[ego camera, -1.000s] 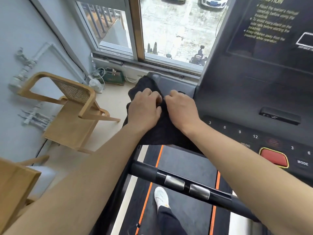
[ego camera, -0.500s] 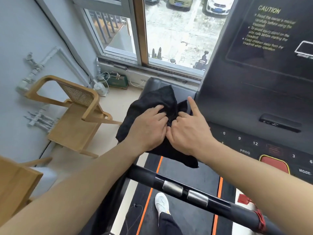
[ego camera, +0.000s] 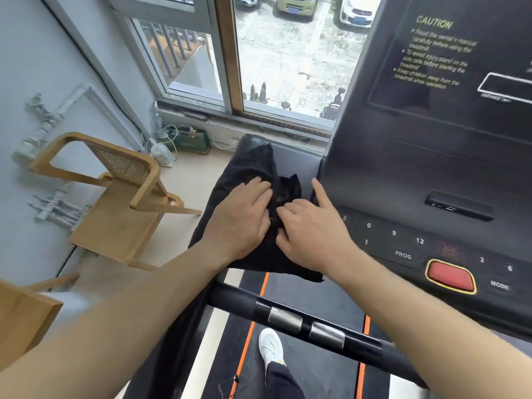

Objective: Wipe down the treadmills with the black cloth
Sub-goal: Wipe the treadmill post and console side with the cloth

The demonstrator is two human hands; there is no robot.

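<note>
The black cloth (ego camera: 247, 171) lies bunched over the left end of the treadmill console (ego camera: 417, 174), draped across its grey side piece. My left hand (ego camera: 240, 218) presses flat on the cloth, fingers spread. My right hand (ego camera: 312, 228) sits beside it on the cloth's right part, its lower fingers curled into the fabric and the index finger stretched out to the console's left edge. The dark display with yellow caution text fills the upper right.
A black handlebar (ego camera: 302, 321) with two metal sensor plates crosses below my arms. My white shoe (ego camera: 270, 347) stands on the belt. A red stop button (ego camera: 450, 276) sits on the console. A wooden chair (ego camera: 115, 203) stands to the left, a window ahead.
Both hands slid the cloth from the console's upper left edge toward me and left, spreading it. My right index finger came off the cloth and now points at the console edge.
</note>
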